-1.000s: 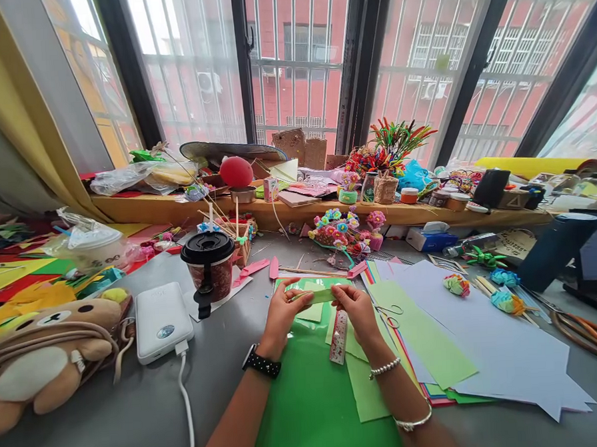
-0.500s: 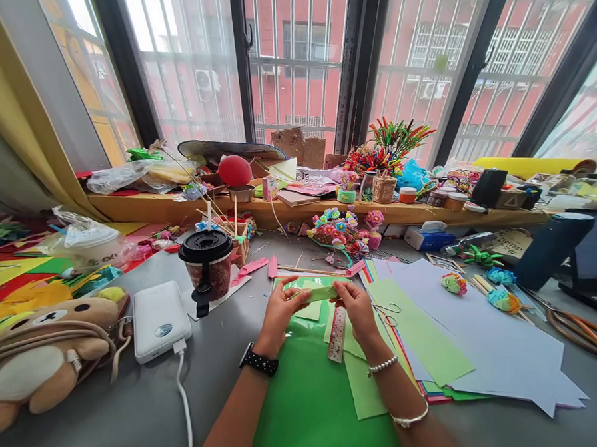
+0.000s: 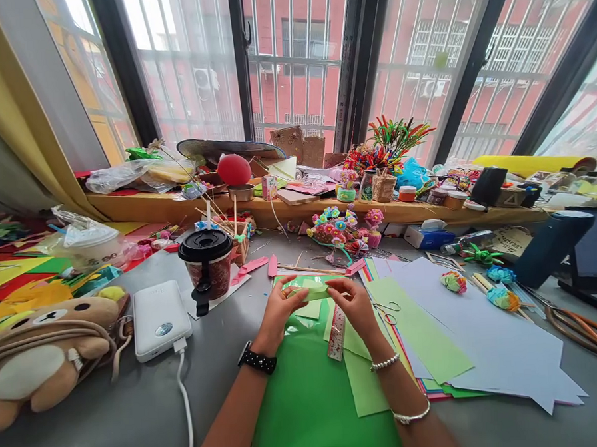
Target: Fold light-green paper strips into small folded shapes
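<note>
A small strip of light green paper (image 3: pixel 316 292) is held up between my two hands, over the green mat (image 3: pixel 317 396). My left hand (image 3: pixel 279 308) pinches its left end, and my right hand (image 3: pixel 353 304) pinches the right end between thumb and fingers. Whether the strip is folded I cannot tell. Under the hands lies another light green piece (image 3: pixel 309 309), partly covered. A ruler (image 3: pixel 336 335) rests on the mat just below my right hand. Scissors (image 3: pixel 387 312) with thin handle loops lie right of that hand, and light green sheets (image 3: pixel 364 387) sit under the right wrist.
On the left stand a lidded coffee cup (image 3: pixel 206 265), a white power bank (image 3: pixel 161 321) with a cable, and a plush bear (image 3: pixel 50 356). White sheets (image 3: pixel 484 334) spread over the right side. Behind are paper flowers (image 3: pixel 336 228) and a cluttered windowsill (image 3: pixel 292 210).
My right hand has shifted slightly left along the paper, and its fingers have moved on the right end. My left hand stays nearly in place, still holding the strip.
</note>
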A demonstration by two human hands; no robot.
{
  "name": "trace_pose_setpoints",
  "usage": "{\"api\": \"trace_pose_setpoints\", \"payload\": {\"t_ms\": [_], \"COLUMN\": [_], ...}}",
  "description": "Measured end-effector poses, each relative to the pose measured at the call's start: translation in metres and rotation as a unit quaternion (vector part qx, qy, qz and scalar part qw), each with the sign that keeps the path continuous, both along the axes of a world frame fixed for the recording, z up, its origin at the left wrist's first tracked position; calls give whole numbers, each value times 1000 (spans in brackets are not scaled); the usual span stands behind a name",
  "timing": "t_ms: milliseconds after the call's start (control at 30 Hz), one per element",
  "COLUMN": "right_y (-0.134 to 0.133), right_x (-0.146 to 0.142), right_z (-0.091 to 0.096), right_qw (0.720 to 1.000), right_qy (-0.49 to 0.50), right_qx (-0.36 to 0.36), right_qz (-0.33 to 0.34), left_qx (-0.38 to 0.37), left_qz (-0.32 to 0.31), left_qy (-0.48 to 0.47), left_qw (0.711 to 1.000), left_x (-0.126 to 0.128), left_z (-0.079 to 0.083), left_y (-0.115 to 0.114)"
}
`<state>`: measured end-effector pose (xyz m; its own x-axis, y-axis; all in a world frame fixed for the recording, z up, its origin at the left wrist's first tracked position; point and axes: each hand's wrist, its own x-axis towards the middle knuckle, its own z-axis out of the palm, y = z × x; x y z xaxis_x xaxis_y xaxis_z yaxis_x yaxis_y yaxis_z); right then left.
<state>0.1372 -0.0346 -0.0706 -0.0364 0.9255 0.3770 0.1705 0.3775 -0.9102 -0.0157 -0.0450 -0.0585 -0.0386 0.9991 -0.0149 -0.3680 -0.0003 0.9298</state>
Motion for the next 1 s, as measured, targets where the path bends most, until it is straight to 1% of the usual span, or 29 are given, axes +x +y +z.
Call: {"api": "trace_pose_setpoints", "payload": {"t_ms": [100,200,333,467,567,667,767,833,900,1000], "right_y": [-1,-1,0,1,2,2,1,-1,-3,-3], "right_x": [2,3,3,0,0,2,3,2,-1,-3], "right_z": [2,3,0,-3,-5,-6,-6,-6,-6,-8], "right_qw": [995,991,995,997,993,983,966,955,945,936], "right_qy": [-66,-86,-67,-65,-109,-166,-237,-284,-321,-349], "right_qx": [64,88,62,41,47,49,33,24,24,26], "right_qz": [-31,-43,-31,-8,-24,-65,-95,-86,-60,-37], "left_qx": [7,7,13,-2,-16,19,45,48,50,48], "left_qz": [7,4,-24,-16,0,37,59,68,71,68], "left_qy": [-1,-5,-14,6,31,72,109,131,155,178], "left_qw": [1000,1000,1000,1000,999,997,991,988,984,980], "left_x": [1,-1,-5,-5,-4,-4,-6,-6,-6,-6], "left_z": [0,1,2,-2,-9,-13,-12,-11,-9,-8], "left_y": [0,1,2,4,8,9,8,7,6,5]}}
